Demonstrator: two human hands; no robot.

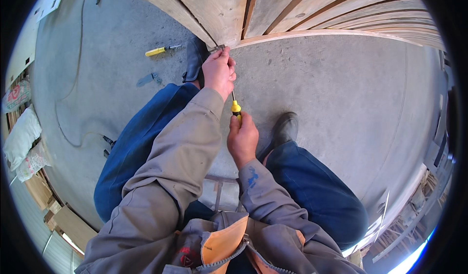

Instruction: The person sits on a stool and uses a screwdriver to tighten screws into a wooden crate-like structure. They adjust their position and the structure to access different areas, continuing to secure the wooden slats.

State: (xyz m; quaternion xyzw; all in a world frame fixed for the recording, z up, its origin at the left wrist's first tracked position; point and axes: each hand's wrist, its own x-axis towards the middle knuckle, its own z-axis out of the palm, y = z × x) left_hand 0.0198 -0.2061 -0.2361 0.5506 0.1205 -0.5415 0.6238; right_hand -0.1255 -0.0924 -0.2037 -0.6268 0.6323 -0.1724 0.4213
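Screwdrivers: 1 (236,107) in right hand (242,138), 1 (161,50) on floor (317,88)

Screwdriver (235,108) at frame centre: glossy yellow-and-black plastic handle, thin bare metal shaft. Second screwdriver (161,50), upper left: same glossy yellow plastic. Wooden boards (219,5) along the top: raw, matt, visible grain. Concrete floor (331,88): grey, matt, slightly rough. Jacket sleeves (180,152): matt grey woven cloth.
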